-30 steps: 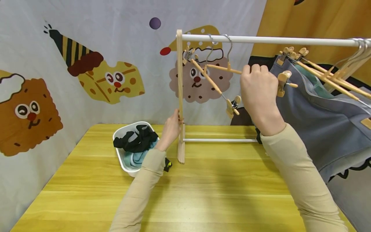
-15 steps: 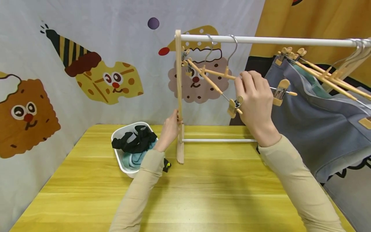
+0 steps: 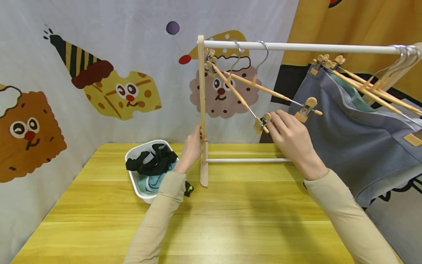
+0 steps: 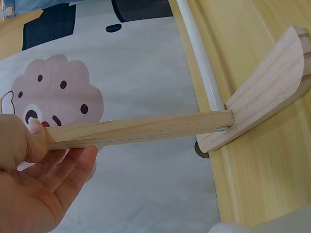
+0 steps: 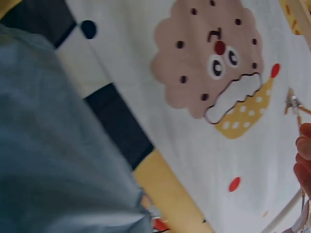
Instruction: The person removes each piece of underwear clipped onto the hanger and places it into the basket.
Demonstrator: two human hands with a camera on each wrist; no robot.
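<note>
My left hand (image 3: 192, 147) grips the upright wooden post (image 4: 141, 128) of the clothes rack, with the thumb on one side and the fingers on the other in the left wrist view. My right hand (image 3: 291, 139) has its bent fingertips right at the end clip (image 3: 262, 123) of the nearer clip hanger (image 3: 232, 90); the hold on it cannot be told. Just behind, a second clip hanger (image 3: 263, 88) carries no garment. Both hang by metal hooks from the white rail (image 3: 296, 46). Only some fingers (image 5: 303, 150) of the right hand show at its wrist view's edge.
Grey-blue shorts (image 3: 346, 135) hang from clips on the right, with more hangers (image 3: 379, 88) behind. A white basket (image 3: 132, 179) of black and teal clothes stands on the wooden table (image 3: 99, 227), left of the post. A lower bar (image 3: 247, 160) crosses the rack.
My right hand has let go of the rear hanger and come down and slightly left to the nearer hanger's clip. The rear hanger's free end has swung forward. The left hand stays on the post.
</note>
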